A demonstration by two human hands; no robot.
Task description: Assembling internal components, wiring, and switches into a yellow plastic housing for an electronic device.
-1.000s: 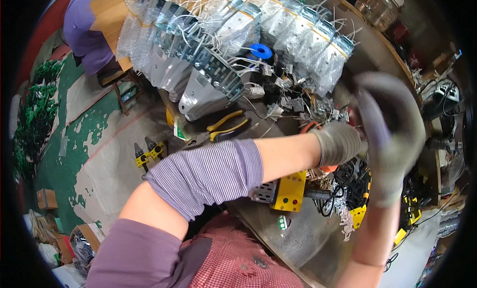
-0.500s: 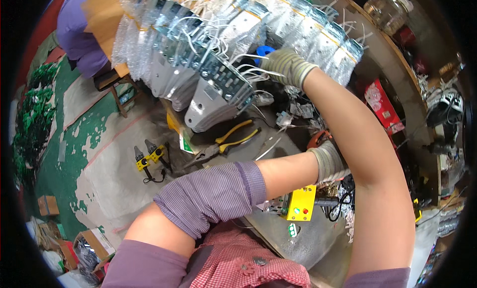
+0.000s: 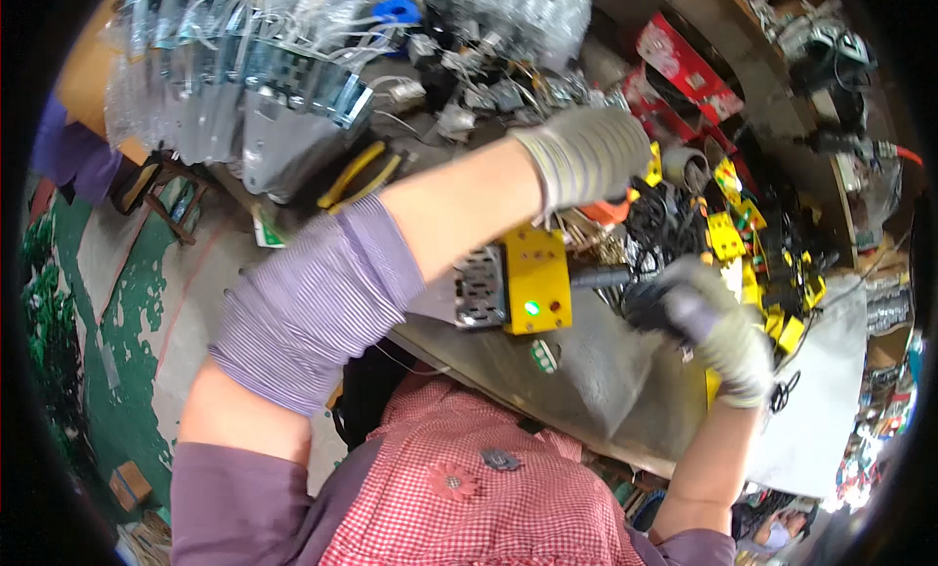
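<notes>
My left hand (image 3: 584, 156), in a grey knit glove, reaches across the bench with its back to the camera. Its fingers curl down into a heap of wires and small parts next to an orange piece (image 3: 611, 210); what they touch is hidden. My right hand (image 3: 711, 330), also gloved, grips a black handled tool (image 3: 608, 277). The tool's dark shaft points left toward a yellow box (image 3: 535, 273) with a green light lit. The box stands on the grey bench top (image 3: 596, 371), beside a metal perforated block (image 3: 479, 288).
Bagged metal brackets (image 3: 244, 78) are stacked at the upper left, with yellow-handled pliers (image 3: 354, 175) below them. A blue roll (image 3: 396, 9), red boxes (image 3: 674, 68) and yellow connectors on black wires (image 3: 743, 234) crowd the bench. A person in purple (image 3: 68, 156) is at the left.
My right hand has come back from the far blue roll to the near bench edge and now grips the black tool. My left hand stays over the parts heap.
</notes>
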